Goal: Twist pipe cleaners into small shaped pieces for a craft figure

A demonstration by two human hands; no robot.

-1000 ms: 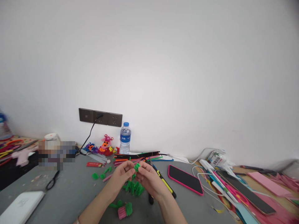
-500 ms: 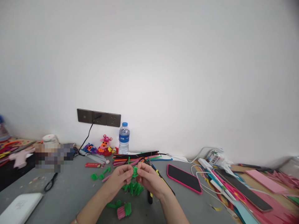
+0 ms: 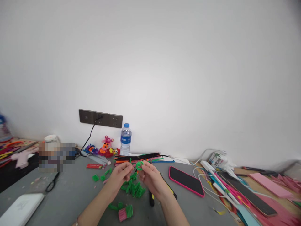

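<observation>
My right hand (image 3: 151, 179) pinches a green pipe-cleaner coil (image 3: 139, 165), its spiral face showing between thumb and fingers. Just to its left, the fingertips of my left hand (image 3: 121, 173) are closed on a short green pipe cleaner (image 3: 130, 160) that pokes up above them. Whether the two green parts join is unclear. Beneath the hands lies a pile of green pipe-cleaner pieces (image 3: 136, 190). Closer to me rests a pink and green pipe-cleaner bundle (image 3: 125, 213). A black and yellow tool handle (image 3: 151, 199) is partly covered by my right hand.
Behind the hands are colored pipe cleaners (image 3: 138, 157) and a water bottle (image 3: 125, 139). Small pipe-cleaner figures (image 3: 107, 147) sit by the wall. A pink-cased phone (image 3: 187, 181), cables and pink scissors (image 3: 237, 194) lie right. At left are a white box (image 3: 23, 207) and black-handled scissors (image 3: 51, 183).
My hands have moved slightly apart. The green coil has shifted up and right with my right hand, and its spiral shows more clearly. The whole view has shifted slightly.
</observation>
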